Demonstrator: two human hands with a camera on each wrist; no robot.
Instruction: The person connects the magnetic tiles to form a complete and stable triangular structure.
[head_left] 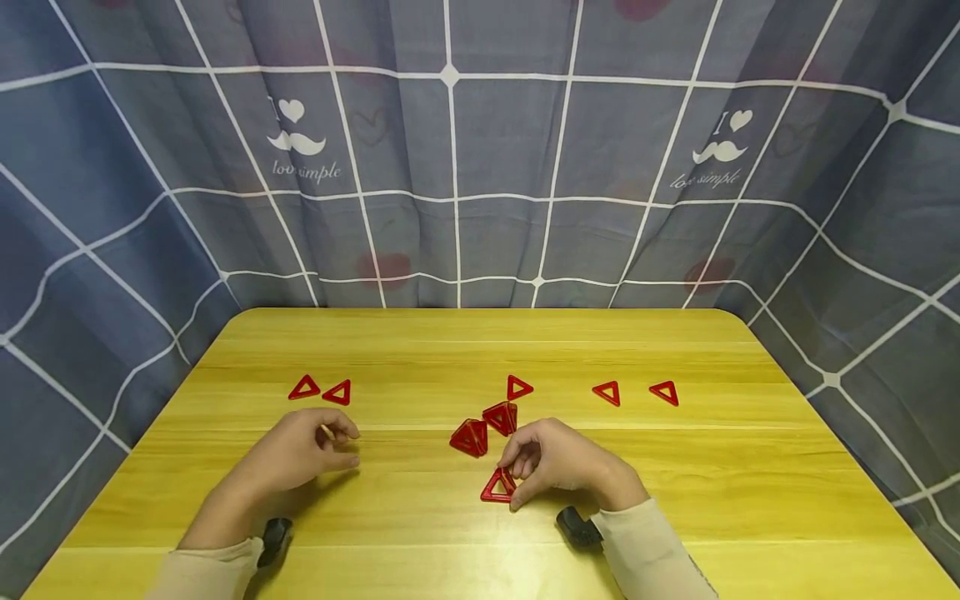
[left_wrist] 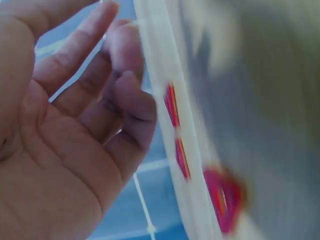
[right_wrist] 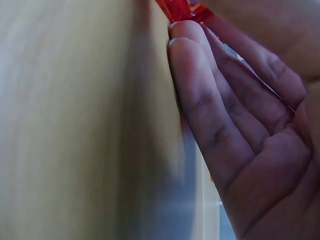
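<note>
While right fingers (head_left: 513, 447) pinch, triangle (head_left: 494, 497) (red) protrudes leftward.

Grid-patterned curtains (head_left: 495, 142) behind and beside a wood-grain table (head_left: 420, 533) mark a curtained-off work nook.

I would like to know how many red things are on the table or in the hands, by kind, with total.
Single red triangles: 5
Red clusters: 2 (pieces inside not surely countable)
Red triangular item pinched by the right hand: 1 (single or joined, cannot tell)
Total: 8, each cluster counted as one
</note>
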